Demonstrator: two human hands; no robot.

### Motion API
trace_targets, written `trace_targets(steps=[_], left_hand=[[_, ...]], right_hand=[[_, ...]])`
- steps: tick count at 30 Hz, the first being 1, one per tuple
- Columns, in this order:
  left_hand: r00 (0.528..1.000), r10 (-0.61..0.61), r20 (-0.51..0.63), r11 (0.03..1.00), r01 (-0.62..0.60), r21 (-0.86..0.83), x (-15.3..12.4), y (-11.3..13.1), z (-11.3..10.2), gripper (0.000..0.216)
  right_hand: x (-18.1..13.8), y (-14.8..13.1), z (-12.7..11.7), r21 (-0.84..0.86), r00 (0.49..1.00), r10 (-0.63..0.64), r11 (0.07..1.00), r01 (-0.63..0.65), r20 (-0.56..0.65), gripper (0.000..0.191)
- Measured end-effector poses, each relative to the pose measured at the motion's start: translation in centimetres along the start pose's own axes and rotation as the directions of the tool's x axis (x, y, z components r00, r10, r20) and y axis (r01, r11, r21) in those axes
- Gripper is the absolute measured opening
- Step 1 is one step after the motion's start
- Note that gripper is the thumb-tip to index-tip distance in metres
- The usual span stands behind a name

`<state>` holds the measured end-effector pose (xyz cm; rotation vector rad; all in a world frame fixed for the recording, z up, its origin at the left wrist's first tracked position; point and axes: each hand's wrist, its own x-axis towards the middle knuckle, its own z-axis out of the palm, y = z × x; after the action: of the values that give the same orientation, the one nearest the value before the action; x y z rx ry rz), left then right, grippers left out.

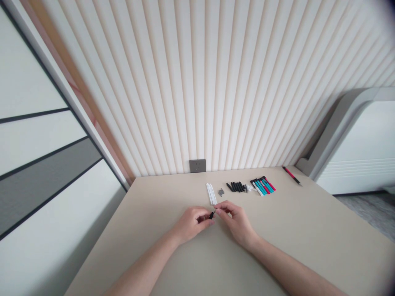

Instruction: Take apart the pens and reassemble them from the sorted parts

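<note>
My left hand (191, 223) is closed, with a short black pen part (211, 215) pinched between thumb and fingers. Just to its right, my right hand (233, 218) pinches a small thin piece (215, 211) at the upper end of the black part. That piece is too small to name. Beyond my fingertips lies a row of thin white pen refills (211, 194). A little heap of tiny grey metal pieces (221, 192) rests to the right of the refills.
Farther right on the table (160, 205) lie several black pen grips (237, 187), small whitish parts (248, 188) and several coloured pen barrels (263, 186). A red and black pen (291, 176) lies near the far right corner. A wall socket (197, 165) sits behind the table.
</note>
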<state>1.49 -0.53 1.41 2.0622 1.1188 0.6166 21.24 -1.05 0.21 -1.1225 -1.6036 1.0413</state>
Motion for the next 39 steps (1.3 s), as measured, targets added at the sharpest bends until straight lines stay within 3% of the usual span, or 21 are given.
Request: trace_targets(steps=[8,18,22,25,29,33,39], left_hand=[[1.000,0.025,-0.002,0.999,-0.025,0.032,0.0,0.4,-0.1,0.022],[0.999,0.036,-0.021,0.998,-0.035,0.050,0.0,0.1,0.0,0.022],[0.999,0.017,-0.032,0.999,-0.016,0.033,0.0,0.0,0.0,0.026],[0.999,-0.018,-0.038,1.000,0.017,-0.006,-0.1,0.1,0.1,0.031],[0.998,-0.042,-0.056,0.998,0.039,-0.044,-0.2,0.3,0.2,0.032],[0.997,-0.034,-0.065,0.999,0.032,-0.030,-0.2,0.3,0.2,0.035],[0.998,-0.036,-0.058,0.999,0.036,-0.007,-0.1,0.3,0.1,0.034]], right_hand=[[0.0,0.0,-0.1,-0.037,0.999,-0.043,0.998,0.043,-0.011,0.029],[-0.1,0.4,0.1,-0.033,0.991,-0.118,0.992,0.120,0.067,0.026],[0.2,0.4,-0.5,-0.126,0.986,-0.145,0.980,0.155,0.083,0.031],[0.8,0.8,-1.5,-0.350,0.969,-0.223,0.904,0.246,0.106,0.031],[1.5,1.6,-2.1,-0.628,0.945,-0.273,0.707,0.325,0.183,0.030],[1.5,1.7,-2.0,-0.704,0.937,-0.277,0.621,0.345,0.214,0.028],[1.2,0.7,-2.0,-0.727,0.941,-0.256,0.600,0.334,0.220,0.024]])
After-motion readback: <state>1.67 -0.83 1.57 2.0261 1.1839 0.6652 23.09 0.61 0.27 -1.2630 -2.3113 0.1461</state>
